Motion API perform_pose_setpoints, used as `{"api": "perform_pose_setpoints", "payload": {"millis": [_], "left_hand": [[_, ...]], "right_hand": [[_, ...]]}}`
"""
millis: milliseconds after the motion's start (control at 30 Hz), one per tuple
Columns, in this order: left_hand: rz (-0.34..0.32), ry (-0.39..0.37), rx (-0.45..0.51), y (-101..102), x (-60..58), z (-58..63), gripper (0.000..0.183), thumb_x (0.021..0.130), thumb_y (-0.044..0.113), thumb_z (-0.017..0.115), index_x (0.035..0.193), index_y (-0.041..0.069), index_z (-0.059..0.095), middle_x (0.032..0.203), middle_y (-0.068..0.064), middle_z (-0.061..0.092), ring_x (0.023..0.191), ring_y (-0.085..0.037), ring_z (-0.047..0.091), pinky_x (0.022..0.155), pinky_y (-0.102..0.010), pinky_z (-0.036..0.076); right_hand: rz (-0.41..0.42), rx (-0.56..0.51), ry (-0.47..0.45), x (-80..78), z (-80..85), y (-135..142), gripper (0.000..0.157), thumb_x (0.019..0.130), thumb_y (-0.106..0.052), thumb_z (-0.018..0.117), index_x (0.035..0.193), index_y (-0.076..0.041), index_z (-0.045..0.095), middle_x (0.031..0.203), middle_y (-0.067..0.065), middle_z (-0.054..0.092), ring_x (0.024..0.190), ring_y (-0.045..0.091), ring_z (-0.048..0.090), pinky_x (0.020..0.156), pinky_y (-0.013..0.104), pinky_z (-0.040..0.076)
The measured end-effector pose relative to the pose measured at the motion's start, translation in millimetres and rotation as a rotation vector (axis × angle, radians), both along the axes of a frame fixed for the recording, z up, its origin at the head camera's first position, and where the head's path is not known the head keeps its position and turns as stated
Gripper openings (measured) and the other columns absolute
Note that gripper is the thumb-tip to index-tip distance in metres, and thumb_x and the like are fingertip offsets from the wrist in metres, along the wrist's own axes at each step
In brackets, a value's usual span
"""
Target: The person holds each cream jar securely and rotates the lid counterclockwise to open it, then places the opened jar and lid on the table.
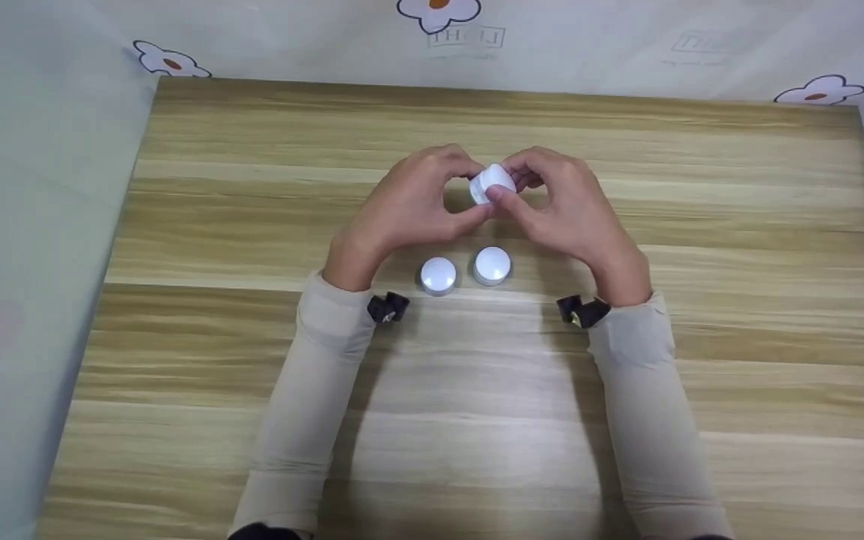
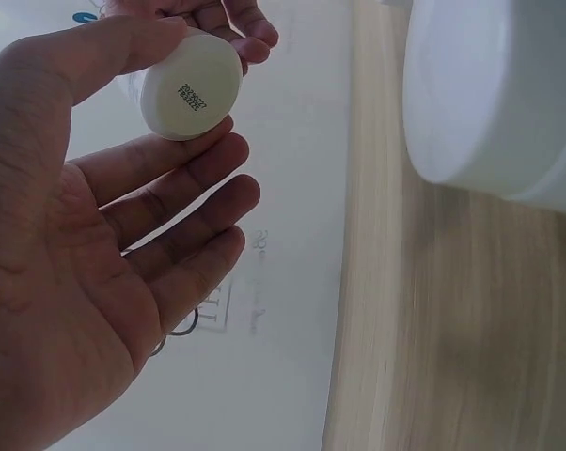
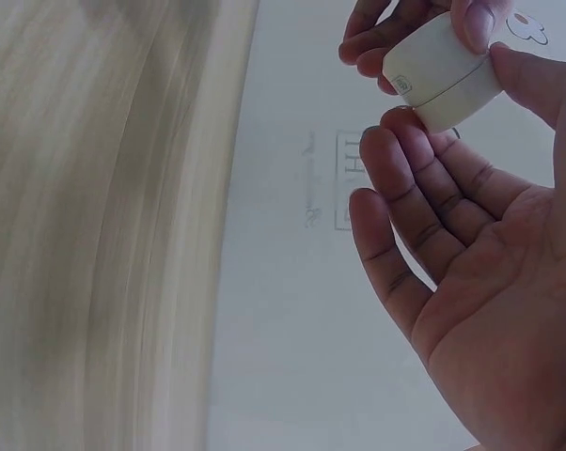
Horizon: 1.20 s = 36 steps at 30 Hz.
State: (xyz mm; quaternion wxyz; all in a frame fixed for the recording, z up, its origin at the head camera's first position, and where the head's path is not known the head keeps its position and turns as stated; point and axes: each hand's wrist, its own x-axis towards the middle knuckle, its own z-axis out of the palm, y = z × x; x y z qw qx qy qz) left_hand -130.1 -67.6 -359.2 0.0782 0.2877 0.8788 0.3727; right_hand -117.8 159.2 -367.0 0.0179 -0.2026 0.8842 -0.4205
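Between both hands, above the far half of the table, is a small white lidded jar [image 1: 493, 180], tilted on its side. My left hand [image 1: 421, 199] pinches it from the left between thumb and forefinger. From the right, my right hand [image 1: 563, 202] pinches its other end the same way. Dark printed characters mark the jar's flat base [image 2: 194, 89] in the left wrist view. A seam between lid and body shows on the jar [image 3: 438, 70] in the right wrist view. Two more white jars, a left one [image 1: 438, 276] and a right one [image 1: 493, 265], stand upright nearer me.
The wood-grain table [image 1: 477, 420] lies under both forearms. Behind its far edge rises a pale sheet [image 1: 589, 45] with flower prints. One standing white jar [image 2: 490, 89] looms close in the left wrist view.
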Motion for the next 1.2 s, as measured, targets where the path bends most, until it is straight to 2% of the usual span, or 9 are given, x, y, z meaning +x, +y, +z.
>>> {"api": "perform_pose_setpoints", "payload": {"millis": [200, 467, 800, 967, 1200], "left_hand": [[0.015, -0.012, -0.015, 0.1, -0.1, 0.2, 0.037, 0.093, 0.035, 0.078, 0.123, 0.014, 0.077, 0.119, -0.001, 0.074, 0.117, -0.023, 0.067, 0.107, -0.036, 0.050], [0.057, -0.029, -0.038, 0.7, -0.1, 0.4, 0.038, 0.095, 0.042, 0.076, 0.122, 0.016, 0.077, 0.123, 0.001, 0.073, 0.122, -0.021, 0.066, 0.110, -0.035, 0.050], [0.072, 0.006, -0.048, 1.7, 0.8, 0.0, 0.039, 0.094, 0.045, 0.078, 0.120, 0.016, 0.077, 0.120, 0.001, 0.073, 0.118, -0.022, 0.066, 0.105, -0.036, 0.051], [0.088, 0.032, -0.083, 1.6, 2.8, 2.7, 0.042, 0.093, 0.044, 0.079, 0.121, 0.013, 0.076, 0.123, -0.002, 0.073, 0.121, -0.024, 0.064, 0.106, -0.038, 0.051], [0.085, 0.040, -0.085, 1.8, 4.2, 4.9, 0.041, 0.093, 0.044, 0.078, 0.121, 0.014, 0.076, 0.123, -0.002, 0.072, 0.121, -0.024, 0.065, 0.106, -0.038, 0.051]], "right_hand": [[-0.006, -0.008, -0.024, 0.0, 0.7, 0.1, 0.031, 0.100, -0.031, 0.073, 0.116, -0.004, 0.075, 0.109, 0.008, 0.076, 0.098, 0.020, 0.070, 0.099, 0.047, 0.057], [-0.008, -0.033, -0.004, -1.7, 0.5, 0.5, 0.043, 0.100, -0.030, 0.074, 0.132, -0.002, 0.069, 0.112, 0.012, 0.075, 0.101, 0.022, 0.072, 0.101, 0.044, 0.056], [-0.063, -0.011, 0.019, -2.9, -2.0, 0.5, 0.034, 0.101, -0.038, 0.072, 0.112, -0.006, 0.076, 0.111, 0.007, 0.077, 0.106, 0.023, 0.069, 0.104, 0.048, 0.051], [-0.070, -0.003, 0.016, -3.5, -3.2, 0.7, 0.035, 0.101, -0.040, 0.071, 0.106, -0.006, 0.077, 0.107, 0.008, 0.077, 0.104, 0.022, 0.069, 0.103, 0.049, 0.052], [-0.072, -0.012, 0.039, -2.1, -3.6, 0.0, 0.034, 0.100, -0.038, 0.072, 0.100, -0.004, 0.077, 0.103, 0.009, 0.077, 0.101, 0.023, 0.069, 0.100, 0.049, 0.053]]}}
